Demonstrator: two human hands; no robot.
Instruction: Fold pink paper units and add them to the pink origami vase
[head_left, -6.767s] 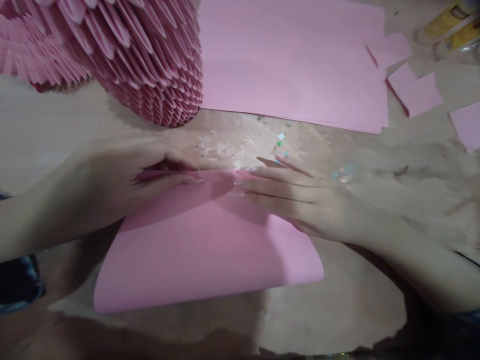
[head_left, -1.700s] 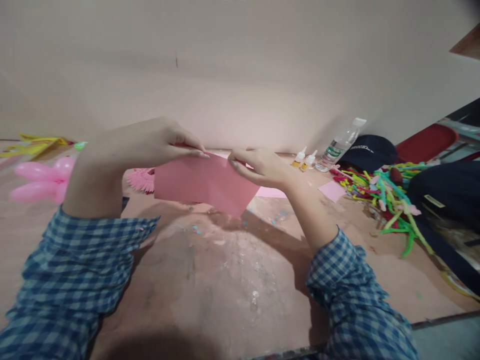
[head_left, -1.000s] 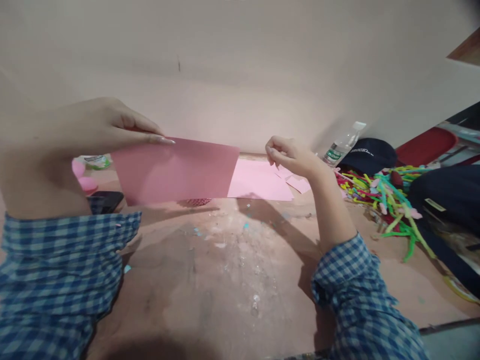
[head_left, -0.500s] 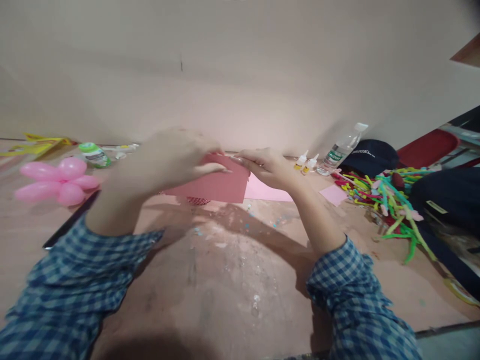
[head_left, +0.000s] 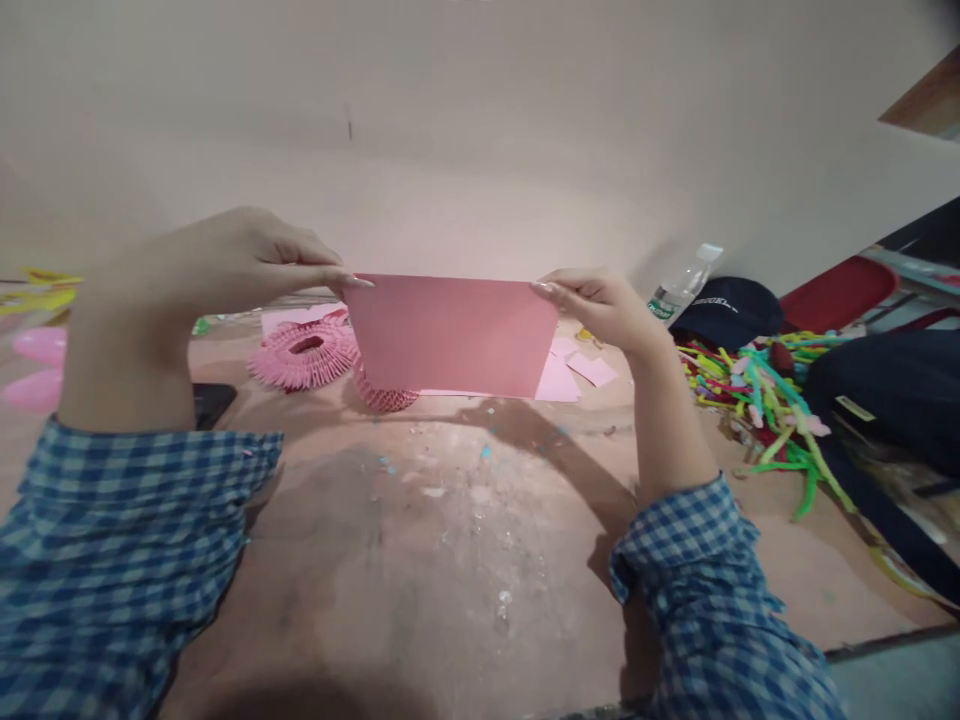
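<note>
Head view shows a pink sheet hanging upright between the left hand and the right hand, raised over the worktop. Nearly closed, the left hand pinches the sheet's upper left corner between thumb and fingers; the right hand, its fingers curled, pinches the upper right corner. Just left of the sheet lies a pleated pink paper ring. Behind the sheet's lower left corner, a studded pink piece is partly hidden; flat pink paper shows past its lower right corner.
</note>
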